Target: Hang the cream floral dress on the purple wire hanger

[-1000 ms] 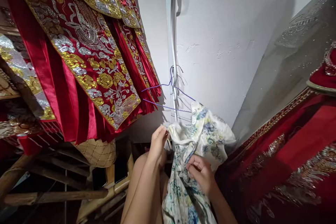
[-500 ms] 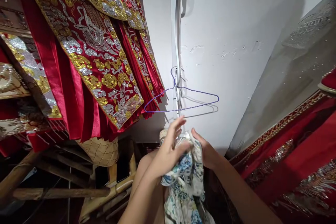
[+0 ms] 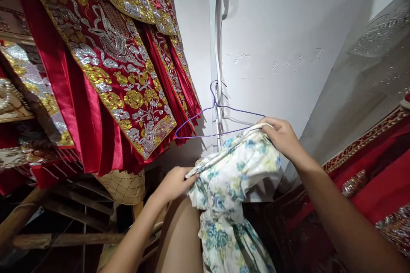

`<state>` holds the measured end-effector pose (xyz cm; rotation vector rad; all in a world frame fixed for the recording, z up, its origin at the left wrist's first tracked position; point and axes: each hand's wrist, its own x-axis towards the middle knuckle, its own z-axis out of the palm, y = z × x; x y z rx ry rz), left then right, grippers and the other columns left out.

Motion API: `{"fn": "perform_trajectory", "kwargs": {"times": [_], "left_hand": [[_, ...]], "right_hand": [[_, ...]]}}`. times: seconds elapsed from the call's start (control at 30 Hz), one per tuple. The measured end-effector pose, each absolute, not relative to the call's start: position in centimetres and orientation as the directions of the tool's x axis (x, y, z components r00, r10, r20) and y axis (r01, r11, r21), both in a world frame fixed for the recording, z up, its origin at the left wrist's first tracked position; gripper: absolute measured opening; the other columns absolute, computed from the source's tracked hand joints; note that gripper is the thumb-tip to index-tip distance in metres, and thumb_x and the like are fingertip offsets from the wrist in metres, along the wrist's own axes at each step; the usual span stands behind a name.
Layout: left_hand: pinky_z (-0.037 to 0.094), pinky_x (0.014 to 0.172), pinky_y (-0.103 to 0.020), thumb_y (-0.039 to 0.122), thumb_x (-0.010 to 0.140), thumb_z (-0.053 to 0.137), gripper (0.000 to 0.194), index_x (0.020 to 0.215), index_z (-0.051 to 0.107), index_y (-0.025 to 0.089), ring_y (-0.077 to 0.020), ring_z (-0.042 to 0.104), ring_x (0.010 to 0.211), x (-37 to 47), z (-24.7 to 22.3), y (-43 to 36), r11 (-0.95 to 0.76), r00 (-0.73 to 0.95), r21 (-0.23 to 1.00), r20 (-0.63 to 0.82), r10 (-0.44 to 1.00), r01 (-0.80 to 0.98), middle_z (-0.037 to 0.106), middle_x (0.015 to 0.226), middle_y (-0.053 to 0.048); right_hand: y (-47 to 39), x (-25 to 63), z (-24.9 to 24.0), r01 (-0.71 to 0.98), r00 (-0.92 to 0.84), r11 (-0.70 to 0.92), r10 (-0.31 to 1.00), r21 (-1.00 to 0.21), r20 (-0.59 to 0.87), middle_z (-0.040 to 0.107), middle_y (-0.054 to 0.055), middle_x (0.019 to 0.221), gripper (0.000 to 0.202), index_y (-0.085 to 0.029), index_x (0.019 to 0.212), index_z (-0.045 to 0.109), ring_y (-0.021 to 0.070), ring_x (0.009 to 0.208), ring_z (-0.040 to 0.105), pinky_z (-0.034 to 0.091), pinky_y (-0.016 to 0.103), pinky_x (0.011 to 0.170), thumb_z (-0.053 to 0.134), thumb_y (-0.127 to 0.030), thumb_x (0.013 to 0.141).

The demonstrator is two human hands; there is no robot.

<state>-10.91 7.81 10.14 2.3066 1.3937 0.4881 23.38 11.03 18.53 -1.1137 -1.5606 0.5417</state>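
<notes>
A white garment with blue and green flowers [image 3: 224,179] is stretched between my two hands and hangs down over my lap. My left hand [image 3: 176,184] pinches its upper edge at the left end. At the right end, my right hand [image 3: 282,136] grips the same edge, higher up. Behind the cloth a thin purple wire hanger [image 3: 198,116] hangs by its hook from a white upright rail [image 3: 219,42]. The garment and my right hand cover the hanger's lower right part.
Red dresses with gold and silver embroidery [image 3: 128,81] hang at the left. Below them are a woven basket-like object [image 3: 123,185] and a wooden pole frame [image 3: 70,239]. More red beaded fabric [image 3: 384,170] lies at the right, beside a translucent sheet.
The bunched garment has been spread out and lifted. My right hand has moved up and right, my left hand left and down, and both now grip its edge.
</notes>
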Motion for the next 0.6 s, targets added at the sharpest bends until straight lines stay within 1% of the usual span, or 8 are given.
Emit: {"fn": "perform_trajectory", "kwargs": {"times": [0.07,0.17,0.27,0.33,0.4,0.47,0.53,0.6], "left_hand": [[0.041,0.07,-0.029,0.036,0.093,0.049,0.029,0.077,0.064,0.018,-0.0222,0.062,0.071,-12.2,11.1,8.4,-0.414,0.414,0.375,0.087,0.906,0.829,0.07,0.075,-0.004],[0.045,0.092,-0.041,0.03,0.093,0.045,0.03,0.088,0.072,0.018,-0.0297,0.068,0.093,-13.1,12.1,8.9,-0.424,0.408,0.249,0.116,0.906,0.871,0.077,0.097,-0.011],[0.037,0.111,-0.048,0.024,0.091,0.043,0.035,0.101,0.075,0.018,-0.0334,0.056,0.13,-13.7,12.7,9.1,-0.426,0.393,0.238,0.174,0.903,0.873,0.067,0.135,-0.013],[0.034,0.115,-0.049,0.025,0.09,0.042,0.035,0.099,0.076,0.017,-0.0345,0.046,0.141,-14.2,12.9,9.2,-0.39,0.344,0.243,0.209,0.915,0.888,0.059,0.146,-0.013],[0.041,0.108,-0.048,0.03,0.093,0.041,0.036,0.095,0.075,0.018,-0.0357,0.054,0.132,-14.7,13.1,9.3,-0.316,0.265,0.274,0.206,0.942,0.908,0.065,0.137,-0.015],[0.049,0.092,-0.042,0.034,0.095,0.039,0.037,0.094,0.073,0.019,-0.0338,0.068,0.109,-14.8,13.2,9.3,-0.222,0.162,0.332,0.199,0.966,0.917,0.075,0.116,-0.016],[0.05,0.079,-0.037,0.036,0.096,0.036,0.038,0.093,0.071,0.019,-0.0304,0.071,0.089,-14.6,13.5,9.7,-0.163,0.073,0.392,0.234,0.969,0.905,0.077,0.095,-0.014],[0.049,0.077,-0.036,0.037,0.096,0.036,0.039,0.091,0.07,0.018,-0.0301,0.07,0.085,-14.0,13.9,10.4,-0.145,0.0,0.463,0.3,0.954,0.875,0.075,0.088,-0.014]], "right_hand": [[13.9,23.4,17.4,0.343,0.128,0.475,0.831,-0.81,0.542,0.069,0.004,0.088,0.02,-0.02,0.084,0.07,0.02,0.079,0.062,0.047,0.028,0.069,0.056,-0.03,0.074],[17.9,22.2,15.5,0.425,0.003,0.453,0.865,-0.784,0.502,0.073,0.008,0.107,0.035,-0.021,0.101,0.072,0.0247,0.096,0.064,0.05,0.034,0.083,0.055,-0.033,0.073],[20.0,21.0,14.0,0.502,-0.128,0.443,0.887,-0.742,0.443,0.074,0.006,0.089,0.028,-0.02,0.084,0.072,0.0244,0.089,0.064,0.05,0.034,0.082,0.05,-0.034,0.074],[20.0,20.9,13.2,0.52,-0.142,0.443,0.888,-0.731,0.437,0.068,0.003,0.072,0.023,-0.02,0.067,0.066,0.0215,0.075,0.06,0.047,0.031,0.073,0.049,-0.033,0.074],[19.1,21.4,12.9,0.549,-0.116,0.427,0.89,-0.719,0.441,0.059,0.0,0.062,0.022,-0.02,0.061,0.06,0.0185,0.066,0.053,0.042,0.028,0.064,0.048,-0.032,0.074],[17.7,22.1,13.0,0.581,-0.064,0.398,0.892,-0.71,0.448,0.05,-0.002,0.056,0.021,-0.02,0.058,0.056,0.0162,0.062,0.046,0.036,0.026,0.059,0.049,-0.033,0.074],[16.4,22.7,13.6,0.623,0.001,0.358,0.889,-0.696,0.458,0.041,-0.003,0.053,0.024,-0.021,0.055,0.052,0.0141,0.059,0.039,0.03,0.025,0.055,0.052,-0.035,0.075],[15.5,22.9,14.4,0.651,0.055,0.326,0.881,-0.685,0.47,0.035,-0.004,0.052,0.029,-0.021,0.052,0.05,0.0129,0.057,0.035,0.027,0.025,0.053,0.055,-0.038,0.075]]}}
